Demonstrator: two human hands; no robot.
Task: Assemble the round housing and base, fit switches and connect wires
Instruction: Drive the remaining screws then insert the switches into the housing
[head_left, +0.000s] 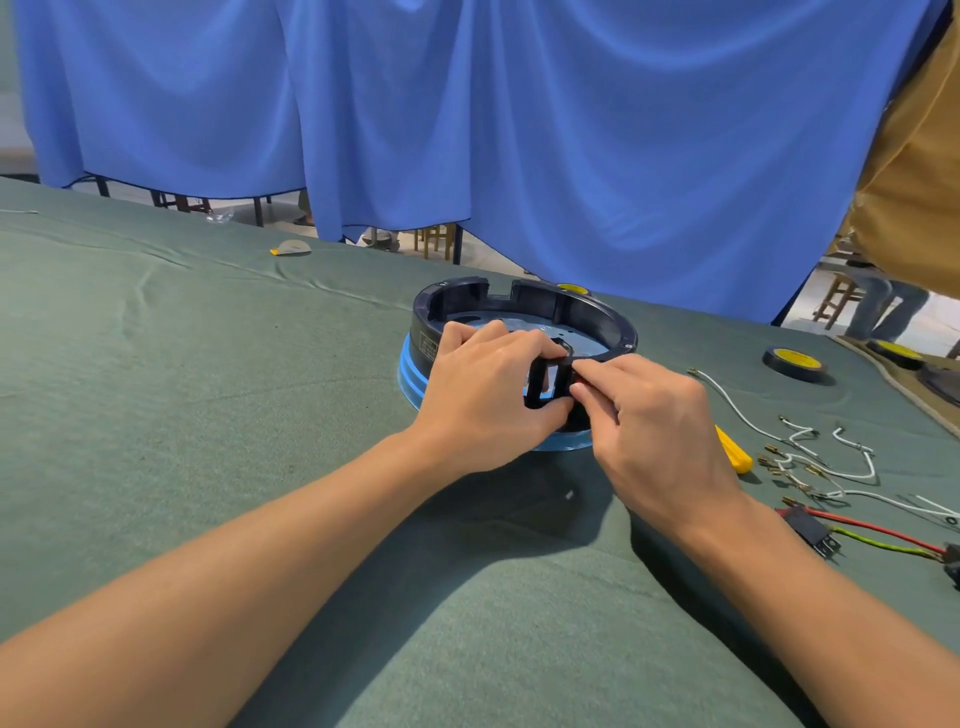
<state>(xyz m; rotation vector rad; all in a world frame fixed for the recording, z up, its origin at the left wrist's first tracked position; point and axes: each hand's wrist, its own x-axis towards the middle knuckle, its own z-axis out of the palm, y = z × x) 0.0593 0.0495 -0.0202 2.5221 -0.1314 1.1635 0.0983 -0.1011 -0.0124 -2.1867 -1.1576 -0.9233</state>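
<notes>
**Switch goes into the frame at the near rim**

The round dark plastic housing (571, 306) sits open side up on the ribbed blue base (410, 374), both on the green cloth-covered table (208, 364) right in front of the person. A gap in its far wall points away from them.

The left hand (483, 384) curls its fingers round a black rectangular two-window frame (545, 384) at the housing's near wall, probably to brace it against a push. The frame stands upright and faces the person. Its windows lie side by side, so its long axis seems to follow the rim from left to right.

The right hand (654, 415) pinches a small red and black switch (581, 383) between thumb and forefinger at the frame's right window, likely seating it.

To the right, white wires with brass terminals (810, 447), a yellow-handled tool (735, 452) and a roll of dark tape (795, 364) lie within reach for the wiring step.
</notes>
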